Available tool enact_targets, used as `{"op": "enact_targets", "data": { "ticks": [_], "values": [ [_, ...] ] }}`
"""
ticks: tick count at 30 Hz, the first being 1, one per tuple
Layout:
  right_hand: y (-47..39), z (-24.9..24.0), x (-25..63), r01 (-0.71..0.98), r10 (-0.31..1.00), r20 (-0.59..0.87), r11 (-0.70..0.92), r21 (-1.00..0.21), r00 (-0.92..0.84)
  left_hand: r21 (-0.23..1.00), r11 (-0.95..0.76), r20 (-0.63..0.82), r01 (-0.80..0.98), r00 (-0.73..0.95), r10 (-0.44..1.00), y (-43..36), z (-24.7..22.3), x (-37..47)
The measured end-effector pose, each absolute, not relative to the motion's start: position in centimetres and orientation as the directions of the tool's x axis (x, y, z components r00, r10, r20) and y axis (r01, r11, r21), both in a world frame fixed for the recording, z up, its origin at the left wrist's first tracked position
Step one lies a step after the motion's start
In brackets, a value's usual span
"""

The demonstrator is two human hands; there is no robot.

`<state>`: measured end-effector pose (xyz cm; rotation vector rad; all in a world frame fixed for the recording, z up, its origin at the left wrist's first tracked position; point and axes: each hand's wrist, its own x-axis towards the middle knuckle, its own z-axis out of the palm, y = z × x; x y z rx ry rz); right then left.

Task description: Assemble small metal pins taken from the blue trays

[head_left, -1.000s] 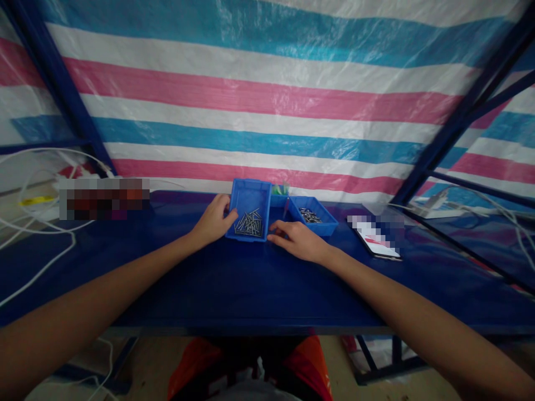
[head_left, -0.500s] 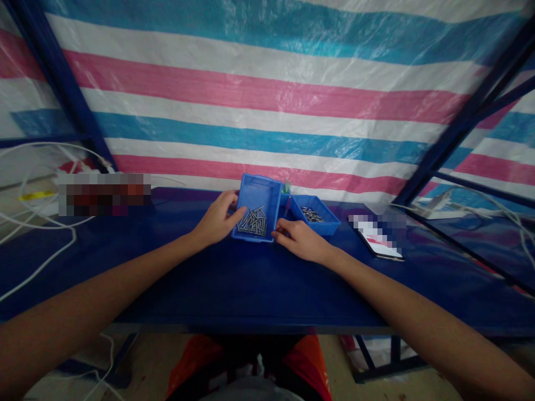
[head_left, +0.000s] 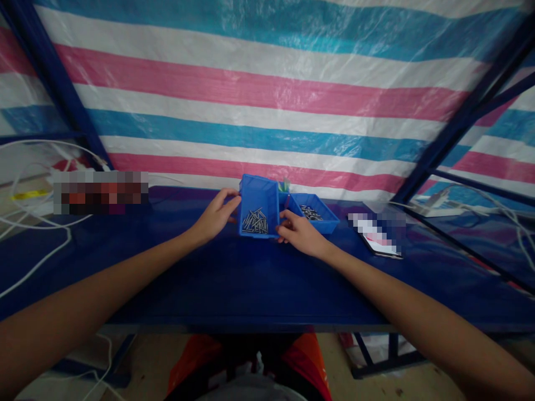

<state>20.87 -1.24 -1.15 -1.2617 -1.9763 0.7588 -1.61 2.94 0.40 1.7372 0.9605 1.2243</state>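
Note:
A blue plastic bin (head_left: 259, 195) is tilted toward me above the blue table (head_left: 251, 284), with many metal screws or pins (head_left: 255, 221) gathered at its near end. My left hand (head_left: 215, 216) grips the bin's left side, its thumb near the rim. On the right side, my right hand (head_left: 296, 229) holds the bin with curled fingers. A second blue bin (head_left: 330, 221), just right of my right hand, contains more small metal parts (head_left: 310, 212).
A phone (head_left: 378, 236) lies on the right. Behind the bins is a small container with something green (head_left: 284, 185). White cables (head_left: 62, 242) and a pixelated item (head_left: 100, 192) occupy the left. Blue metal posts (head_left: 447, 128) frame a striped sheet (head_left: 259, 83).
The held bin has turned more upright and shifted slightly right. My left thumb has moved from inside the bin to its left rim. The view has shifted slightly.

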Motion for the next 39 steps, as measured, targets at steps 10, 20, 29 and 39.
{"op": "enact_targets", "data": {
  "ticks": [10, 20, 29, 39],
  "values": [
    [-1.4, -0.4, 20.3, 0.332, 0.957, -0.063, 0.036, -0.943, -0.284, 0.991, -0.096, 0.120, -0.089, 0.320, 0.940, 3.7, 0.6, -2.2],
    [-1.3, -0.7, 20.1, 0.219, 0.951, -0.087, -0.021, -0.976, -0.296, 0.995, 0.000, 0.030, -0.100, 0.297, 0.954, 3.1, 0.2, -1.5],
    [-2.3, -0.5, 19.5, 0.054, 0.908, -0.139, -0.129, -0.990, -0.396, 0.953, 0.232, -0.080, -0.196, 0.573, 0.816, 1.3, 0.6, -0.9],
    [-2.3, -0.4, 19.3, 0.030, 0.890, -0.167, -0.171, -0.985, -0.424, 0.954, 0.219, -0.072, -0.204, 0.551, 0.831, 1.3, 0.5, -1.1]
  ]
}}
